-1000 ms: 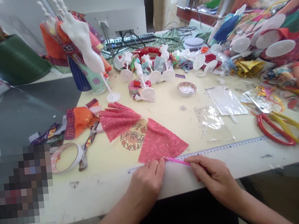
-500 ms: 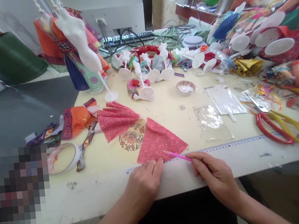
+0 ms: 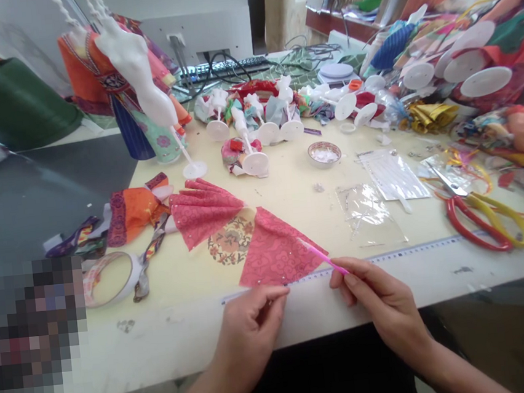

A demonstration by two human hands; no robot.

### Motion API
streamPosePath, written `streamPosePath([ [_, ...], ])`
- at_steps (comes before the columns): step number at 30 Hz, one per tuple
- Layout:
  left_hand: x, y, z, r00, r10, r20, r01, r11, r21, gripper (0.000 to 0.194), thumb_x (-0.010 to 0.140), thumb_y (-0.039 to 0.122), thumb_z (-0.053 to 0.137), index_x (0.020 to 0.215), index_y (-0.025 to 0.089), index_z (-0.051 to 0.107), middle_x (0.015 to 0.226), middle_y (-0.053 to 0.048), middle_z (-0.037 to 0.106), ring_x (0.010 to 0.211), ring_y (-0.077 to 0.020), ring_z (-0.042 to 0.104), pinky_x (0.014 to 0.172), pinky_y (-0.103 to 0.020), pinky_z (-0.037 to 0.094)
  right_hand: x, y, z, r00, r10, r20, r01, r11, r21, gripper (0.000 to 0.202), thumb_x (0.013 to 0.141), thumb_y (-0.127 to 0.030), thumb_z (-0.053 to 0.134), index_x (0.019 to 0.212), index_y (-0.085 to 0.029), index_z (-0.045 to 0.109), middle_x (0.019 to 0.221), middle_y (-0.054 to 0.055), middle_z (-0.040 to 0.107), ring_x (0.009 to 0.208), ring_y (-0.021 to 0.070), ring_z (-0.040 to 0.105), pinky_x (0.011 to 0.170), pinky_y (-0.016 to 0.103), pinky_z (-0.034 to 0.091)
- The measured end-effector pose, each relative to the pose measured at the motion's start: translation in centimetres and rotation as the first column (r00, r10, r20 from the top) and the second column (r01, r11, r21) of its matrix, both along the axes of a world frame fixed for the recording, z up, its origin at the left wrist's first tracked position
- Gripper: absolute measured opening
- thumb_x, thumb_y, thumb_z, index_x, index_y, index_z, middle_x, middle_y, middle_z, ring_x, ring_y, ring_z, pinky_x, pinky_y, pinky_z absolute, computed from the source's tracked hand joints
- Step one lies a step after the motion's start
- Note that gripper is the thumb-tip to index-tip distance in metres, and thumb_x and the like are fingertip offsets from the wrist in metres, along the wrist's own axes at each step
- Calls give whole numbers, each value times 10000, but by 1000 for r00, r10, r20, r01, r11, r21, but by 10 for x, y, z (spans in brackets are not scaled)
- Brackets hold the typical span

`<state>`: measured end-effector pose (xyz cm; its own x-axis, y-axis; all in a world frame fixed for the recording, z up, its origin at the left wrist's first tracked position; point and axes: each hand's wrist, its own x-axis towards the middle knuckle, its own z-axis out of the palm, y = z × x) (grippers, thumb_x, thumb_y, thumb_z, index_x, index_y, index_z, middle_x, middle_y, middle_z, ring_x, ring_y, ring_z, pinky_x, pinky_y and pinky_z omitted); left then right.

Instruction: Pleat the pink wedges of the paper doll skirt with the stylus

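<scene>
In my right hand [image 3: 375, 290] is a slim pink pencil-like stick [image 3: 327, 260], gripped between thumb and fingers, its pale tip over the right part of the red patterned doll skirt [image 3: 279, 250]. The skirt lies on the table, with small shiny dots on it and a round floral patch [image 3: 232, 241] between its two fanned parts. My left hand [image 3: 253, 327] rests just below the skirt's lower edge, thumb and forefinger pinched together; whatever they hold, if anything, is too small to name. A ruler [image 3: 388, 256] runs along the table under the skirt's edge.
Red-and-yellow-handled scissors [image 3: 477, 216] and clear plastic packets [image 3: 372, 213] lie at the right. A small bowl [image 3: 324, 154] of white bits stands further back. At the left are a tape roll [image 3: 133, 277], an orange doll garment [image 3: 136, 213] and a tall white doll form [image 3: 152, 89].
The pink stick's tip has moved up and right over the skirt. My left hand has drawn back slightly from the skirt's lower edge, its fingers turned into a pinch.
</scene>
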<state>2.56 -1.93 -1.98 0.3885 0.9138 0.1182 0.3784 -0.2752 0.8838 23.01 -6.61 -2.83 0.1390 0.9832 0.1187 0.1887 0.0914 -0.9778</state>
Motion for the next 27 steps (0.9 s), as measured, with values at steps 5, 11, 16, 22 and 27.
streamPosePath([
  [5,12,-10,19,877,233,421,220,583,-782,173,845,289,479,858,163,597,491,89,306,377,-40,179,315,-143,173,-6,-1,3,980,18,-198,-31,997,-65,280,910,-200,441,1171,-262,521,805,2,590,600,88,501,603,237,450],
  [11,27,-15,23,771,409,489,321,414,-852,147,843,235,456,856,146,572,574,55,407,397,-32,258,344,-146,252,-10,-9,4,962,38,-272,-74,990,-124,279,913,-235,439,1182,-267,508,781,-5,573,607,86,505,596,223,441],
  [16,33,-16,25,740,440,510,311,448,-838,189,822,249,524,665,146,505,582,43,431,407,-35,307,363,-157,322,-9,-11,4,962,22,-273,-63,987,-145,271,905,-257,457,1170,-268,513,767,-6,570,606,89,505,603,228,438],
  [22,37,-16,24,692,475,543,333,457,-825,191,813,194,512,635,129,534,578,24,475,426,-48,369,404,-176,405,-8,-10,5,960,9,-281,-54,987,-153,268,896,-262,473,1160,-261,522,754,-5,573,602,90,507,599,232,433],
  [27,36,-16,20,630,539,560,364,432,-825,136,806,110,479,783,114,612,635,4,552,475,-64,479,505,-210,480,-6,-12,4,959,-4,-284,-31,992,-119,279,904,-242,467,1178,-273,514,768,-14,564,615,85,501,622,236,423],
])
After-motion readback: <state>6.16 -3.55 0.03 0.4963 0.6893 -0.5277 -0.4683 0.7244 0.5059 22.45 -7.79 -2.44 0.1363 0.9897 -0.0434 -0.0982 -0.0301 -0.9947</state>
